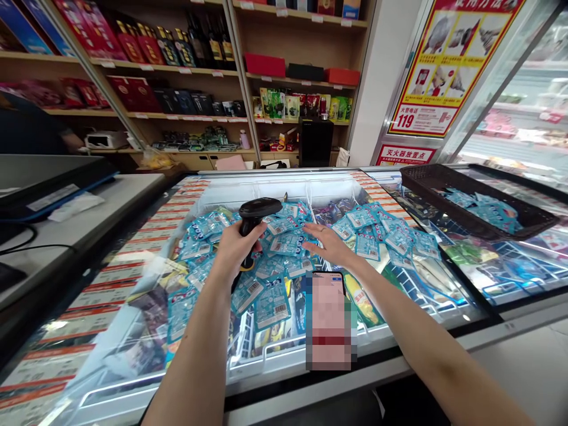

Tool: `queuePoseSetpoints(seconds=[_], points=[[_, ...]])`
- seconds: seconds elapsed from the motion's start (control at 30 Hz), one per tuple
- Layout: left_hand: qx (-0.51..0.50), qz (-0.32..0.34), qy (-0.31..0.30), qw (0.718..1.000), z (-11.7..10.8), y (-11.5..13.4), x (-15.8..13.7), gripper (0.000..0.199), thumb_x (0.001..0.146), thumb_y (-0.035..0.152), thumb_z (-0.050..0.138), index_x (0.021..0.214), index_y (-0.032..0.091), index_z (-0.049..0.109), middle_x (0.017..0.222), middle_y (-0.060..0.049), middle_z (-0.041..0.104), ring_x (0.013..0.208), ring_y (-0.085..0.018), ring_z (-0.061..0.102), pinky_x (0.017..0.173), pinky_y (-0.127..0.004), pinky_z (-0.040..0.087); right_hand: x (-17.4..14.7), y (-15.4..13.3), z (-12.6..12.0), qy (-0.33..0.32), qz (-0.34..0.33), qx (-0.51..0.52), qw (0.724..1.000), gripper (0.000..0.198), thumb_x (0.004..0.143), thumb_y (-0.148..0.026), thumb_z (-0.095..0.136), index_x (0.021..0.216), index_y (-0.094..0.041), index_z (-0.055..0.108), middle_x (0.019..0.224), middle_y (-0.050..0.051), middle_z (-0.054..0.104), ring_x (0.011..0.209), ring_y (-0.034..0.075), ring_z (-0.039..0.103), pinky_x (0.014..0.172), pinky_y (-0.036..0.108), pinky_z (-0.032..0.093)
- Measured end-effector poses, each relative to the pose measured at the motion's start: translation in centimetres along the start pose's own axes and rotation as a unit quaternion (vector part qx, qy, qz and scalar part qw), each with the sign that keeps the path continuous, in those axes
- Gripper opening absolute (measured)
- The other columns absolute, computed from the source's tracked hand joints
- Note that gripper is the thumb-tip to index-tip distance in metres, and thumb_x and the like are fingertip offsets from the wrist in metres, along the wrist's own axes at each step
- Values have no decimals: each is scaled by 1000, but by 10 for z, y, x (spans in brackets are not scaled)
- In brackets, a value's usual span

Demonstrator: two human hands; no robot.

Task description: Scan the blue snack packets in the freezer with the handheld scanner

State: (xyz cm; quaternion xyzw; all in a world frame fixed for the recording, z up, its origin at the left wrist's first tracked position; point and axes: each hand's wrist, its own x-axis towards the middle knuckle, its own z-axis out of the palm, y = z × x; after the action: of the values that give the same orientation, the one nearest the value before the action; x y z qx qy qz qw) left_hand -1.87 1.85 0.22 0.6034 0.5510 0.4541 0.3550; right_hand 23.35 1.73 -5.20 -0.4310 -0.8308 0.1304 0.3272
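A black handheld barcode scanner is gripped upright by my left hand, its head above a spread of small blue packets. These packets lie on the glass top of a chest freezer. My right hand rests flat with fingers stretched at the right edge of this pile, touching or just above the packets. Another group of blue packets lies to its right. In front of my right hand is a phone, its screen blurred.
A dark basket holding more blue packets stands on the right of the freezer. At left is a counter with a black device and cables. Shelves of bottles and boxes line the back; a person's arm shows far left.
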Motion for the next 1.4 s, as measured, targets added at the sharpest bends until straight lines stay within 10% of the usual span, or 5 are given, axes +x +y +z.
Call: queuePoseSetpoints(seconds=[0.5,0.73,0.93,1.1,1.4], points=[[-3,-4,-11,1000,2,0,0,37,69,51,65,81,16,60,68,-1,61,46,-11,54,45,-23,42,1,7,1,115,118,-14,986,38,83,-57,55,93,-21,62,100,7,67,99,24,57,89,37,41],[4,-2,-13,1000,4,1,0,36,70,51,63,80,16,60,67,-1,62,45,-11,53,45,-24,42,-3,-3,2,42,156,-130,978,52,64,-73,63,72,-22,64,73,9,66,83,29,62,81,41,43],[8,-3,-20,1000,3,0,-1,37,70,52,64,79,17,60,64,-1,60,46,-12,54,44,-23,41,0,4,-6,72,199,52,976,41,72,-61,65,76,-20,62,72,5,65,69,23,62,65,35,48],[-25,-6,-91,996,2,10,-7,37,69,52,66,79,17,59,66,-2,61,46,-10,52,44,-23,37,-2,27,-19,241,247,245,906,39,71,-57,66,82,-20,59,68,0,60,49,15,54,42,28,47],[48,1,-229,972,7,16,-13,32,71,48,66,79,17,62,55,0,58,49,-14,54,52,-25,39,-5,58,-29,315,255,306,861,35,70,-51,68,82,-19,59,72,3,62,61,19,60,53,38,58]])
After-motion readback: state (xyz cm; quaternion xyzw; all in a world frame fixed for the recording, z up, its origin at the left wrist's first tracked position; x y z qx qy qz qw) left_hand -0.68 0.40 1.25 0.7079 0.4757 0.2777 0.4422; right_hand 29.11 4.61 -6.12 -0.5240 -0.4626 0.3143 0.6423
